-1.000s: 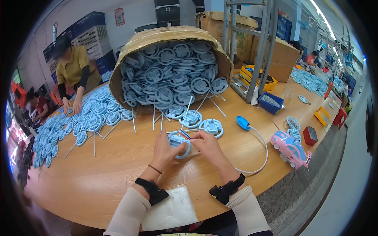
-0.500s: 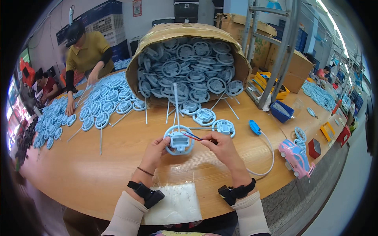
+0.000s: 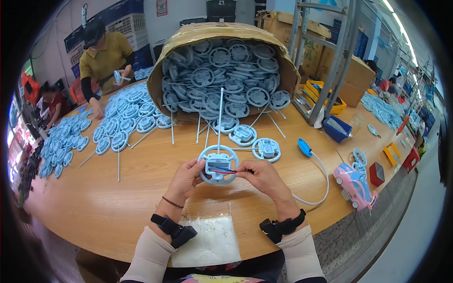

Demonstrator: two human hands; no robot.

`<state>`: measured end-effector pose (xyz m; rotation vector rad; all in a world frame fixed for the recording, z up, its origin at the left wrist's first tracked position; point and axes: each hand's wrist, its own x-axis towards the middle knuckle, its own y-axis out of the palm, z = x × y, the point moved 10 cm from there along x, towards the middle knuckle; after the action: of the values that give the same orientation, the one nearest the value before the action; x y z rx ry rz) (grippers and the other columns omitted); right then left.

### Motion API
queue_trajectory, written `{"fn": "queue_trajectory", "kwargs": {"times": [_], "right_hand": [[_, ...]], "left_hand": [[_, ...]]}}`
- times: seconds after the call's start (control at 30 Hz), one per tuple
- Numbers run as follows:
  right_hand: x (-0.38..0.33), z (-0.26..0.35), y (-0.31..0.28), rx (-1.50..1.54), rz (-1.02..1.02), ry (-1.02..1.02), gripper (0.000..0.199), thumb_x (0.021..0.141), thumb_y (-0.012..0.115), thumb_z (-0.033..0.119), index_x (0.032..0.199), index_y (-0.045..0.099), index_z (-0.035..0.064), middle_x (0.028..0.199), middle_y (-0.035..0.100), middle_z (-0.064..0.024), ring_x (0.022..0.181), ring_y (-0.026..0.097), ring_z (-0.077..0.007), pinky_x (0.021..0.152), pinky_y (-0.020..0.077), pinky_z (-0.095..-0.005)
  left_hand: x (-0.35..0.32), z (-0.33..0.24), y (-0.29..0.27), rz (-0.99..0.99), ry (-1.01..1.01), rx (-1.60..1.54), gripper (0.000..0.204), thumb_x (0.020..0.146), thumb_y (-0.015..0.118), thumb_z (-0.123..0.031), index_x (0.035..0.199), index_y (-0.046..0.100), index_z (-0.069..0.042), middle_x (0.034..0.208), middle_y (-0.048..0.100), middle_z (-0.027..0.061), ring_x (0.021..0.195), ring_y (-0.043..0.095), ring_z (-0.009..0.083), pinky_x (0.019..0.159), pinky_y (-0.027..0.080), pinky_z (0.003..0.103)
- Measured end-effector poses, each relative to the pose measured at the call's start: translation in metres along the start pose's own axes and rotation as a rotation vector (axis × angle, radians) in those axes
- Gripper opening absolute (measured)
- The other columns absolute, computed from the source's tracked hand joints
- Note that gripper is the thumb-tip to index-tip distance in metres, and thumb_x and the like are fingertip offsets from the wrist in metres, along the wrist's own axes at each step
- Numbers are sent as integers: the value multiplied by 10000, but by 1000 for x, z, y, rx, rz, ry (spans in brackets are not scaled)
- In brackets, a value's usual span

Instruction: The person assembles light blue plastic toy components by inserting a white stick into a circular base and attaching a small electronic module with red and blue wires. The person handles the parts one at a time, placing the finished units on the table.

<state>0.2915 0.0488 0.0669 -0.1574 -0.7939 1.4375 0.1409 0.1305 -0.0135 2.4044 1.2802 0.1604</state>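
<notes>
My left hand (image 3: 185, 178) grips the left rim of a light blue toy steering wheel (image 3: 218, 159), tilted up above the table with its long thin rod pointing away. An open rectangular compartment in its middle faces me. Thumb and fingers of my right hand (image 3: 263, 174) are closed on a few thin red and blue wires (image 3: 224, 171) at the wheel's right side. These wires run across the compartment; where they are fixed is hard to make out. Just beyond lie more such wheels (image 3: 267, 148), and a blue oval piece with a white cable (image 3: 305, 147) rests to the right.
A big cardboard box (image 3: 155, 89) full of wheels lies open toward me. Wheels are heaped at left (image 3: 125, 115), where a co-worker (image 3: 106, 59) stands. At right are a pink toy car (image 3: 355, 185), a blue bin (image 3: 337, 128) and a metal rack (image 3: 337, 66). A white sheet (image 3: 206, 241) lies in front.
My right hand has moved left, bringing the wires across the compartment. The wheel has turned slightly, its rod swinging right. The co-worker has lifted a wheel.
</notes>
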Motion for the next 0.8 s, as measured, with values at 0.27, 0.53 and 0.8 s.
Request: {"fn": "queue_trajectory", "kwargs": {"times": [0.27,0.53,0.8], "right_hand": [[-1,10,-2,-33,-40,-170,110,749,642,143,777,608,42,689,585,-95,628,555,-253,560,419,-318],[0,-4,2,19,-76,-66,107,737,644,123,764,596,31,697,585,-98,630,552,-235,566,420,-310],[-1,6,2,18,0,-77,92,744,651,99,760,599,26,707,591,-72,646,554,-199,579,423,-291]], "left_hand": [[1,4,7,115,51,-84,325,920,452,-297,1105,539,-44,1023,610,69,919,599,167,809,498,331],[-2,2,22,151,52,-160,386,925,422,-332,1207,448,-70,1160,539,74,1040,543,196,895,460,370],[2,14,11,86,-1,-272,320,891,508,-293,1099,521,-51,1021,602,45,924,582,148,824,485,319]]}}
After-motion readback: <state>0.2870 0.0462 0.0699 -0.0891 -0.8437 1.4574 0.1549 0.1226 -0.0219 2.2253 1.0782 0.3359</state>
